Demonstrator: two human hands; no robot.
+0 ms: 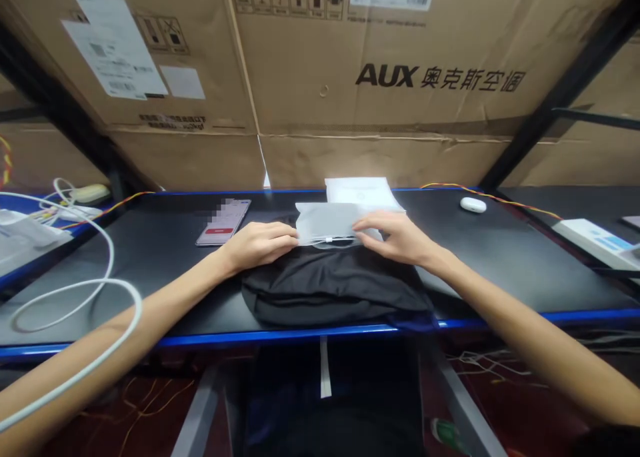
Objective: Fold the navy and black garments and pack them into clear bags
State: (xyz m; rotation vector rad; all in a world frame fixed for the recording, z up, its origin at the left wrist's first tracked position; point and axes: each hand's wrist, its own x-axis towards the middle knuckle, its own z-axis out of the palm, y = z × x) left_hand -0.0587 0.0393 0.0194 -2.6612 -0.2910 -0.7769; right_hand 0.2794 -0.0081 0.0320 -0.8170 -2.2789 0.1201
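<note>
A frosted plastic slider zip bag (325, 220) lies over the back of a bunched black cloth item (335, 287), its zip edge facing me and a small white slider (329, 240) near the middle. My left hand (263, 244) grips the left end of that edge, fingers closed together. At the right end, my right hand (395, 236) pinches the bag between thumb and fingers. Just behind the bag sits a white packet (361, 190), partly covered by it. What the zip bag contains, if anything, cannot be made out.
A phone (223, 224) lies left of my left hand. At the back right is a white earbud case (473, 205). A white cable (107, 284) loops across the left side over my forearm. A large cardboard box (320, 70) stands behind the black table (165, 270).
</note>
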